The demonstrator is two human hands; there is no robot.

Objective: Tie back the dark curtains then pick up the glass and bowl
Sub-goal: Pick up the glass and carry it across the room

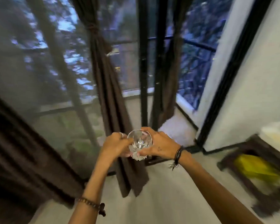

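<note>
Both hands meet around a clear cut glass [139, 143], held in the air in front of the person, with its open mouth tipped toward the camera. The left hand [116, 145] grips the glass from its left side, fingers curled onto the wall, with a ring on one finger. The right hand [158, 145] grips it from the right, fingers wrapped over the far rim and the thumb near the patterned base. So each grip is closed on the glass, and the glass sits between the two palms.

Beyond the grip hangs a dark curtain [107, 81], gathered and cinched by a tie [91, 28] well above the hands; its lower end falls just behind and below the glass to the floor [160, 191]. A second dark curtain [170, 75] hangs to the right of the black window frame [143, 62], beyond the right hand. Another dark panel [23, 151] fills the space left of the left forearm. Each wrist wears a bracelet. Far right of the grip, a dark wooden frame [242, 178] holds something yellow [257, 168], blurred. The whole view is motion-blurred.
</note>
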